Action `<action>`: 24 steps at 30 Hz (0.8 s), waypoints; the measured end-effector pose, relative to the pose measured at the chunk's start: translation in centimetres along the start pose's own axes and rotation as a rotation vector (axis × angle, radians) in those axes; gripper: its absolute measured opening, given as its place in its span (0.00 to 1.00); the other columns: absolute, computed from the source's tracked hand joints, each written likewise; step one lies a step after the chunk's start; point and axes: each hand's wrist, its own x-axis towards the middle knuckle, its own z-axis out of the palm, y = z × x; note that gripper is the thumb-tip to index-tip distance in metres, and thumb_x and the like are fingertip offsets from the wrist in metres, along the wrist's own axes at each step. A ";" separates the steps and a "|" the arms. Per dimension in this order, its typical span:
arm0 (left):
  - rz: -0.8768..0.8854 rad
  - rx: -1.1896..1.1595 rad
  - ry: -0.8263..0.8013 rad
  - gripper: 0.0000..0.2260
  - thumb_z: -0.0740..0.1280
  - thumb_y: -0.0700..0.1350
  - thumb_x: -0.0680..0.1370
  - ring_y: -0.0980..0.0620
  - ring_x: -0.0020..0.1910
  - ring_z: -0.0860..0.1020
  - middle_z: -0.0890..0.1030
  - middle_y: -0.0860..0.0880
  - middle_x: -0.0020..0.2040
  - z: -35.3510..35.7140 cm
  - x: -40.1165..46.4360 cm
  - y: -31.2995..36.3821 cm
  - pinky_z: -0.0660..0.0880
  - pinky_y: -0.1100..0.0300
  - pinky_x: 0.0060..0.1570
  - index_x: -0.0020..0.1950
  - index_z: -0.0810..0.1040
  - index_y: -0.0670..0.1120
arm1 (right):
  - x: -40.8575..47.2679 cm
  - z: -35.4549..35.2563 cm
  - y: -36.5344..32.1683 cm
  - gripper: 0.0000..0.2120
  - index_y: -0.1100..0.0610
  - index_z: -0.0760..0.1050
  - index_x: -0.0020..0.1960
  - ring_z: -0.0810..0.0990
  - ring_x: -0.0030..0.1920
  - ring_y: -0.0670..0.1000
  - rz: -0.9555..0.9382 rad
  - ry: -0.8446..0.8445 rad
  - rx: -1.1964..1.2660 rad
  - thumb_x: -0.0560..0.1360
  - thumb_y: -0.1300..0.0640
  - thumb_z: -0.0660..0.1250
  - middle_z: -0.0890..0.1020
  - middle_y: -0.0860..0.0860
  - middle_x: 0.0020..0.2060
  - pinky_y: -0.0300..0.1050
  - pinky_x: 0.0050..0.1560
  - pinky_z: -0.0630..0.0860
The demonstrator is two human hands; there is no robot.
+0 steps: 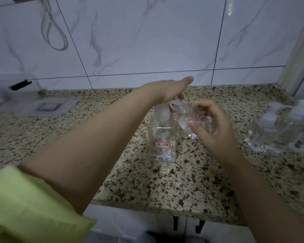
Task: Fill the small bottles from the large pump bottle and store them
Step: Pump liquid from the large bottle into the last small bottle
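The small clear plastic bottle (191,118) is tilted, its long axis slanting, its open threaded neck up-left at the spout of the large clear square pump bottle (162,135), upright on the speckled granite counter (165,181). The right hand (212,125) curls around it. The left hand (170,90) presses the pump head, fingers extended.
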 end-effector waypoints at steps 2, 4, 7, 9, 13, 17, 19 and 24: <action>0.026 -0.022 0.021 0.34 0.44 0.69 0.80 0.47 0.61 0.75 0.79 0.45 0.60 0.0 0.0 0.0 0.65 0.47 0.68 0.59 0.82 0.49 | -0.1 0.0 0.0 0.16 0.53 0.74 0.62 0.78 0.53 0.48 0.007 0.023 0.012 0.75 0.53 0.69 0.80 0.46 0.52 0.45 0.56 0.77; 0.019 -0.039 0.030 0.33 0.44 0.68 0.81 0.48 0.57 0.76 0.78 0.46 0.58 0.0 0.3 -0.2 0.67 0.51 0.63 0.59 0.82 0.49 | -0.1 0.0 0.0 0.16 0.53 0.74 0.62 0.78 0.53 0.50 0.008 0.025 0.014 0.75 0.54 0.69 0.79 0.48 0.52 0.47 0.56 0.77; 0.008 -0.038 -0.017 0.32 0.44 0.66 0.82 0.51 0.52 0.78 0.79 0.45 0.60 -0.1 0.5 -0.4 0.68 0.58 0.50 0.59 0.82 0.48 | 0.0 0.1 -0.1 0.15 0.51 0.74 0.62 0.78 0.53 0.49 0.014 -0.002 0.014 0.75 0.53 0.69 0.79 0.46 0.52 0.47 0.56 0.77; 0.010 -0.062 -0.017 0.32 0.44 0.65 0.82 0.52 0.50 0.80 0.79 0.45 0.59 -0.1 0.7 -0.5 0.68 0.57 0.49 0.59 0.82 0.48 | -0.1 0.1 -0.1 0.15 0.50 0.74 0.61 0.78 0.54 0.50 0.034 0.013 0.044 0.75 0.53 0.69 0.79 0.46 0.51 0.48 0.56 0.77; 0.001 -0.043 -0.017 0.33 0.43 0.66 0.82 0.51 0.53 0.78 0.78 0.44 0.60 0.0 0.6 -0.4 0.64 0.51 0.56 0.61 0.82 0.49 | -0.1 0.1 0.0 0.16 0.54 0.75 0.62 0.77 0.52 0.48 0.032 -0.001 0.029 0.75 0.54 0.69 0.79 0.45 0.51 0.46 0.55 0.76; 0.000 -0.029 -0.044 0.35 0.42 0.67 0.81 0.47 0.58 0.76 0.78 0.43 0.61 -0.5 0.5 0.1 0.66 0.50 0.57 0.59 0.82 0.48 | -0.1 0.3 0.0 0.15 0.52 0.74 0.62 0.77 0.52 0.45 0.013 0.011 0.026 0.75 0.54 0.69 0.78 0.42 0.51 0.43 0.54 0.75; -0.006 -0.045 -0.044 0.35 0.42 0.67 0.81 0.46 0.59 0.76 0.78 0.43 0.62 -0.4 0.6 0.0 0.67 0.48 0.65 0.56 0.83 0.49 | -0.1 0.2 0.0 0.15 0.53 0.74 0.62 0.77 0.52 0.46 0.016 0.015 0.034 0.75 0.54 0.69 0.79 0.44 0.51 0.43 0.54 0.75; -0.004 0.003 -0.067 0.34 0.42 0.65 0.82 0.46 0.66 0.71 0.74 0.43 0.67 -0.5 0.3 0.3 0.65 0.53 0.61 0.63 0.80 0.47 | 0.1 0.2 -0.1 0.16 0.51 0.74 0.62 0.78 0.53 0.45 0.018 0.012 0.034 0.75 0.52 0.69 0.79 0.42 0.51 0.47 0.56 0.77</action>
